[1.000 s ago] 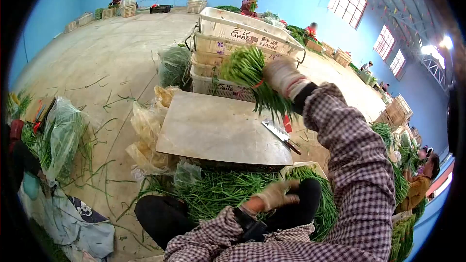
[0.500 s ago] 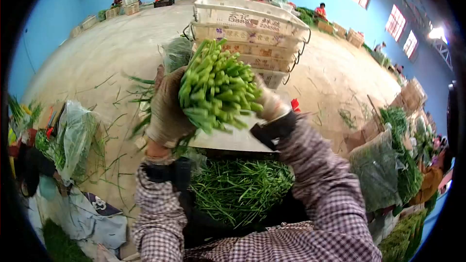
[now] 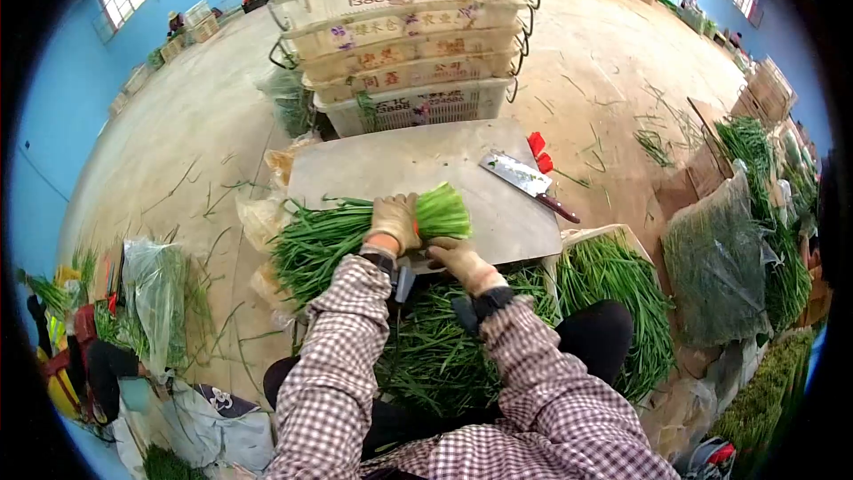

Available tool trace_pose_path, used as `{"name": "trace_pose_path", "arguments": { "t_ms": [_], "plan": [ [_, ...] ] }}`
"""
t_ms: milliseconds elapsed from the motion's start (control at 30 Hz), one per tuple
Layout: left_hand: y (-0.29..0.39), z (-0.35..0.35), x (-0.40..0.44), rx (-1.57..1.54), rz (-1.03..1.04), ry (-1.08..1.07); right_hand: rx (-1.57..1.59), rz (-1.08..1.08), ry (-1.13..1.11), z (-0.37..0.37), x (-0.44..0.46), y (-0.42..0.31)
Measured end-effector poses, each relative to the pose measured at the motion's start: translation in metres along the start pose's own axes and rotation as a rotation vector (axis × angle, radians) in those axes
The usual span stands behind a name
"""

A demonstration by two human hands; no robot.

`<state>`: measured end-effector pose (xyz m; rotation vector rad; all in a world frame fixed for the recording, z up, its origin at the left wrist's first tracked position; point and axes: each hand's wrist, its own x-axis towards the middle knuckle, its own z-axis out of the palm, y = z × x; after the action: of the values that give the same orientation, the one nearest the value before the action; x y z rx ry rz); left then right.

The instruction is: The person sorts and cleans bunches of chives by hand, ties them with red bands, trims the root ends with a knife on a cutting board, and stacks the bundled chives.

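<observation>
A bundle of green stalks (image 3: 324,244) lies across the front of the metal board (image 3: 418,156), leaves to the left and pale cut ends to the right. My gloved left hand (image 3: 395,220) is wrapped round it near a red band. Close to the cut ends, at the board's front edge, is my gloved right hand (image 3: 460,262); its fingertips are near the bundle, and what they hold, if anything, is too small to tell. A cleaver (image 3: 517,173) rests on the board's right side, its handle over the edge. Loose green stalks (image 3: 440,347) lie below the board.
Stacked white crates (image 3: 404,44) stand behind the board. Red items (image 3: 539,151) lie beside the cleaver. A sack of greens (image 3: 613,302) is at the right, with a wrapped bale (image 3: 720,258) farther out. Bagged greens (image 3: 155,302) and part of a person are at the left.
The bundle, earlier held up in front of the crates with cut ends facing me, is now down on the board. My right hand has moved off it, down toward the board's front edge.
</observation>
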<state>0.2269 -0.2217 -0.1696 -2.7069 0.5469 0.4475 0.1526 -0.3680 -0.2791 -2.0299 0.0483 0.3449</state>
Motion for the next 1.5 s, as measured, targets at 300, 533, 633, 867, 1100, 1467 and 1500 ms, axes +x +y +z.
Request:
{"name": "trace_pose_path", "arguments": {
  "t_ms": [300, 533, 633, 867, 1100, 1467, 1500],
  "plan": [
    [-0.009, -0.044, 0.030, -0.149, 0.197, -0.027, -0.589, -0.014, 0.635, -0.139, -0.062, -0.010],
    [0.011, -0.018, 0.040, -0.561, 0.289, -0.155, -0.963, 0.241, 0.453, -0.210, -0.017, 0.047],
    [0.029, -0.018, -0.005, -0.201, 0.271, 0.045, -1.034, 0.329, 0.341, -0.212, 0.004, 0.040],
    [0.040, 0.010, -0.019, -0.146, 0.120, 0.216, -0.534, 0.203, 0.414, -0.202, -0.041, -0.009],
    [0.048, 0.009, -0.023, 0.004, 0.059, 0.372, 0.548, -0.156, 0.511, -0.143, -0.111, -0.038],
    [0.044, -0.023, 0.005, -0.099, 0.069, -0.058, -0.150, -0.082, 0.511, -0.080, -0.149, -0.044],
    [0.051, -0.013, 0.006, -0.084, 0.044, -0.043, -0.186, -0.061, 0.492, -0.078, -0.153, -0.042]
  ]
}}
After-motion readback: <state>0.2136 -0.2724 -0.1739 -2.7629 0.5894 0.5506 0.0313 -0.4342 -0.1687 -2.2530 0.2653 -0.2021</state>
